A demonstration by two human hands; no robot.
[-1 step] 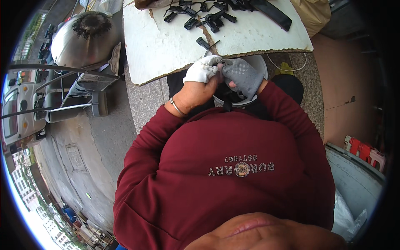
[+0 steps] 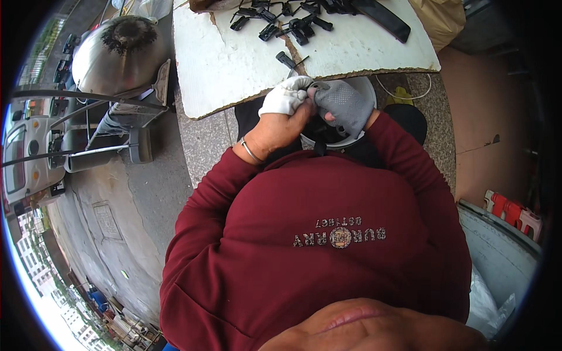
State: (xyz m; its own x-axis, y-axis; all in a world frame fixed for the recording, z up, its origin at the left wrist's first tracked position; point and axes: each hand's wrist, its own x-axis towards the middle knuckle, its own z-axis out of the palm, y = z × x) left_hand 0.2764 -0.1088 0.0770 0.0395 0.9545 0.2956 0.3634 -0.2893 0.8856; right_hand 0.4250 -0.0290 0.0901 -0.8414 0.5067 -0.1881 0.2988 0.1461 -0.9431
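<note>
My left hand (image 2: pixel 285 97), in a white glove with bare fingertips, is closed just off the table's near edge. Against it, fingertips meeting, is my right hand (image 2: pixel 345 107) in a grey dotted glove, its fingers bent in a pinch. Whatever they grip is too small and covered to make out. Just beyond the fingers, a small black plastic part (image 2: pixel 285 59) with a thin stem lies on the worn white tabletop (image 2: pixel 228 70). Below my hands is a white bucket (image 2: pixel 367 93) with dark contents, partly hidden by my right hand.
Several black plastic parts (image 2: pixel 301 28) are heaped at the table's far side, beside a dark flat phone-like slab (image 2: pixel 383 20). To the left stand a large metal bowl-shaped vessel (image 2: pixel 117 55) and a metal-framed cart (image 2: pixel 111 131). A white cord (image 2: pixel 410 98) loops under the table's right edge.
My right hand has shifted slightly to the right, and my left fingers have turned a little. The parts on the table lie as before.
</note>
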